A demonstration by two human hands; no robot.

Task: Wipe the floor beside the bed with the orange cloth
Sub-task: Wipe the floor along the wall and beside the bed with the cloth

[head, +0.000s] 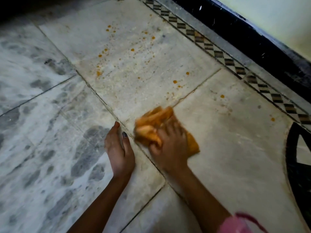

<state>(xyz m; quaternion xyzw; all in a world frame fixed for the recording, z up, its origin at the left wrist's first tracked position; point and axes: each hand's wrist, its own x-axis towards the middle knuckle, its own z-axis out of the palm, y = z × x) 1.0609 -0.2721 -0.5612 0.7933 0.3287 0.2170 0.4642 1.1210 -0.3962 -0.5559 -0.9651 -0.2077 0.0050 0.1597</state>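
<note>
Orange cloth (155,122) soft, light, bunched; pressed flat under right hand (170,145), fingers spread on top. Left hand (118,148) open, braced on floor (50,132). Orange spots (133,49) farther off.

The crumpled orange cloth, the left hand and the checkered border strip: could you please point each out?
crumpled orange cloth (152,121), head view, on the bunched folds ahead of the fingers.
left hand (118,149), head view, on its back.
checkered border strip (218,53), head view, on a dark diamond.
</note>
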